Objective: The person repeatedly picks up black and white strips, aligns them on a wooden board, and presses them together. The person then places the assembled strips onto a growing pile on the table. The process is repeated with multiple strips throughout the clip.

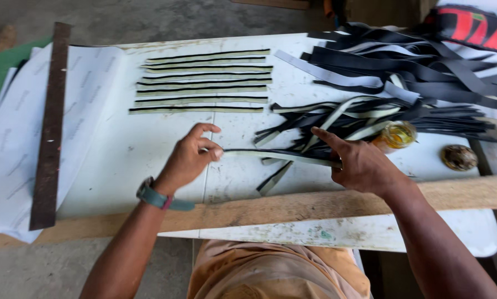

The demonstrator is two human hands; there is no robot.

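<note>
Orange cloth [276,274] sits closest, at 6 o'clock, soft and wrinkly, with a rough wooden plank [292,207] just past it. Going left to right: one long rusty metal bar [50,124] lies on white paper sheets [16,138] at 9 o'clock. Seven thin flat strips [204,83], black-edged and pale, are lined up at 11. Left hand [190,158] pinches one end of a single black-and-pale strip [276,156], right hand [359,163] pinches the other, dead center. One glossy amber jar [397,134] sits at 2, by a messy strap pile [403,72].
</note>
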